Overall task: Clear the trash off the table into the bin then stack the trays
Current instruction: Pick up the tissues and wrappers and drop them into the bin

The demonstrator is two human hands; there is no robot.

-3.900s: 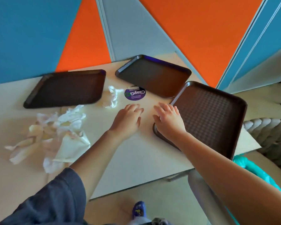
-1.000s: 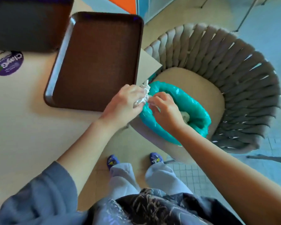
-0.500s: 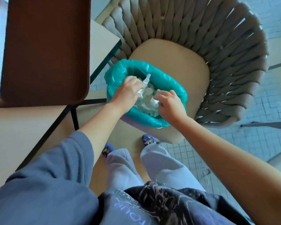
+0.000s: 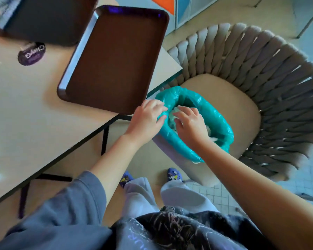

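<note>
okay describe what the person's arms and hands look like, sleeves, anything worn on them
The left hand is bare, with a loose blue-grey sweatshirt sleeve pushed up above the elbow. The right hand and whole visible forearm are bare. No gloves, rings, watch or bracelets show on either.

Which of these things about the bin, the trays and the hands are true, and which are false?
1. The bin has a teal liner. True.
2. Both hands are over the table. False: the left hand and right hand are at the bin.
3. The bin is empty. False: crumpled white paper lies inside.
4. The near brown tray is empty. True.
5. The purple sticker sits on the tray. False: it is on the table.
</note>
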